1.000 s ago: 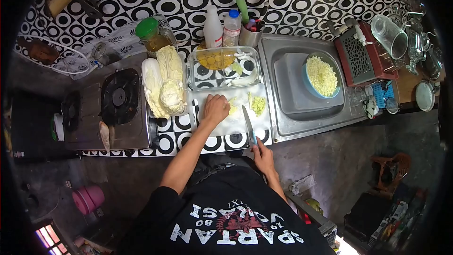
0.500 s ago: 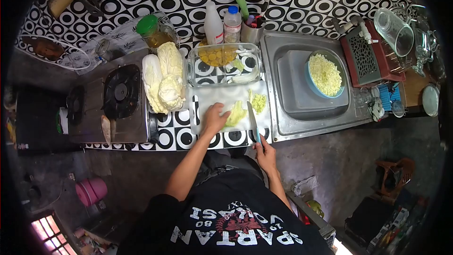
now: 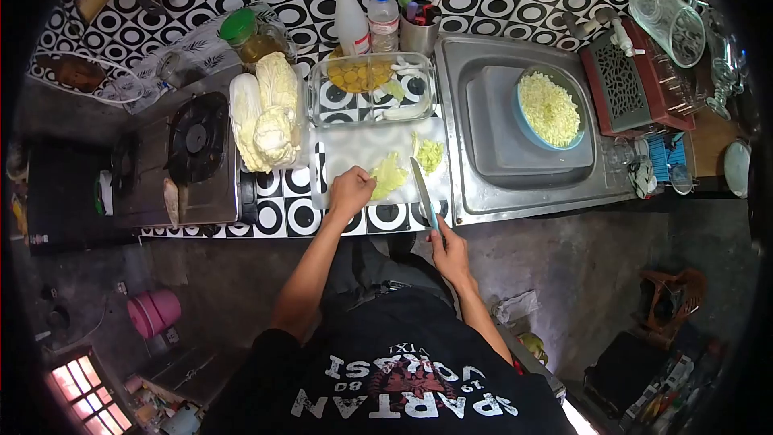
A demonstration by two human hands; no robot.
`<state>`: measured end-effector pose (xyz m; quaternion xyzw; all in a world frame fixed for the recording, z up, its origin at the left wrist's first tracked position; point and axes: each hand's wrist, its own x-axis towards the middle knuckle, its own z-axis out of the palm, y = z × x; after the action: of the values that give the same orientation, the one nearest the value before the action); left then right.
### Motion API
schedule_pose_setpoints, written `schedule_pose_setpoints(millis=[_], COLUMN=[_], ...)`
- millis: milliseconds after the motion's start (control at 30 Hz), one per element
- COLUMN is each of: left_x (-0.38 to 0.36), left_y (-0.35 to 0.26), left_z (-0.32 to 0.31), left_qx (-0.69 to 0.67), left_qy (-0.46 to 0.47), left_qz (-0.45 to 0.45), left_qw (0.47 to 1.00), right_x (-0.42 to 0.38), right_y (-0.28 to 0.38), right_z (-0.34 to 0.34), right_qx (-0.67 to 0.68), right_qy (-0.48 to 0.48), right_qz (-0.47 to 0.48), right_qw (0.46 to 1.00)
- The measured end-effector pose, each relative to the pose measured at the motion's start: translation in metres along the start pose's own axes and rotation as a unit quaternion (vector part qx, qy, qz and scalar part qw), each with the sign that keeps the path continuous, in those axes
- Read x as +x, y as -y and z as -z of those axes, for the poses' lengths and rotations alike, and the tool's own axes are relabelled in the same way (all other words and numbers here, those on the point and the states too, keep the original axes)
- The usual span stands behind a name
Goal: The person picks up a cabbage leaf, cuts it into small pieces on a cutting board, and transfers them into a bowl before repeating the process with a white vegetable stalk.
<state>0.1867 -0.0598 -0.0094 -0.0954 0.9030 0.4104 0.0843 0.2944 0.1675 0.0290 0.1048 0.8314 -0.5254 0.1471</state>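
My left hand (image 3: 352, 191) is over the left part of the white cutting board (image 3: 338, 149), its fingers curled together at the edge of a pale green cabbage leaf (image 3: 389, 176). In my right hand (image 3: 450, 253) is a knife (image 3: 422, 185) with a light blue handle, gripped at the board's front right. Its blade points away from me, with the tip close to a small heap of chopped cabbage (image 3: 431, 157). Whole napa cabbages (image 3: 270, 117) lie left of the board. Behind it stands a rectangular glass dish (image 3: 372, 124) with white and green cabbage pieces inside.
A blue bowl (image 3: 529, 132) of chopped cabbage stands over the steel sink (image 3: 467, 201) on the right. The gas stove (image 3: 196, 143) is at the left. Two bottles, a utensil cup (image 3: 419, 37) and a green-lidded jar (image 3: 256, 42) line the back.
My left hand has drawn its fingers in at the leaf's left edge, and the leaf lies more spread out. The knife has shifted slightly and its blade is tilted more leftward. The camera view has shifted.
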Motion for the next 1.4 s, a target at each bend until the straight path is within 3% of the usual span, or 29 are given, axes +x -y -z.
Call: schedule_pose_setpoints(millis=[33, 100, 233, 500, 567, 700, 867, 933, 1200, 1300, 1367, 1400], left_x=[0.0, 0.006, 0.006, 0.011, 0.004, -0.005, -0.004, -0.004, 0.0, -0.002, 0.004, 0.006], left_y=[-0.004, 0.009, 0.028, 0.021, 0.021, 0.036, 0.046, 0.036, 0.048, 0.04, 0.039, 0.035], left_z=[0.008, 0.014, 0.025, 0.052, 0.048, 0.04, 0.036, 0.045, 0.061, 0.066, 0.058, 0.054], left_qx=[-0.001, 0.013, 0.053, 0.058, 0.103, 0.138, 0.05, 0.024, 0.079, 0.083, 0.064, 0.063], left_qy=[0.011, 0.017, 0.03, 0.06, 0.053, 0.121, 0.082, 0.117, 0.121, 0.105, 0.053, 0.055], left_qz=[0.02, 0.033, 0.016, -0.004, -0.089, -0.079, -0.085, -0.014, 0.001, -0.062, -0.183, -0.183], left_qw=[1.0, 0.999, 0.998, 0.996, 0.989, 0.98, 0.992, 0.993, 0.99, 0.989, 0.98, 0.98], right_x=[0.001, 0.004, 0.005, 0.007, 0.006, 0.0, -0.005, -0.005, -0.001, 0.0, 0.001, 0.001], right_y=[-0.004, -0.018, -0.013, 0.009, 0.009, 0.016, 0.011, 0.014, 0.012, 0.015, 0.019, 0.022], right_z=[-0.005, -0.02, -0.042, -0.053, -0.06, -0.063, -0.076, -0.079, -0.089, -0.087, -0.085, -0.084], right_qx=[0.001, -0.019, -0.018, -0.008, -0.02, -0.037, -0.021, -0.021, -0.008, -0.021, -0.027, -0.032], right_qy=[-0.005, -0.053, -0.02, -0.059, -0.059, -0.083, -0.087, -0.092, -0.089, -0.118, -0.115, -0.108], right_qz=[0.0, 0.098, 0.057, 0.042, 0.04, 0.035, 0.029, 0.03, 0.023, 0.023, 0.019, 0.016], right_qw=[1.0, 0.994, 0.998, 0.997, 0.997, 0.995, 0.996, 0.995, 0.996, 0.993, 0.993, 0.993])
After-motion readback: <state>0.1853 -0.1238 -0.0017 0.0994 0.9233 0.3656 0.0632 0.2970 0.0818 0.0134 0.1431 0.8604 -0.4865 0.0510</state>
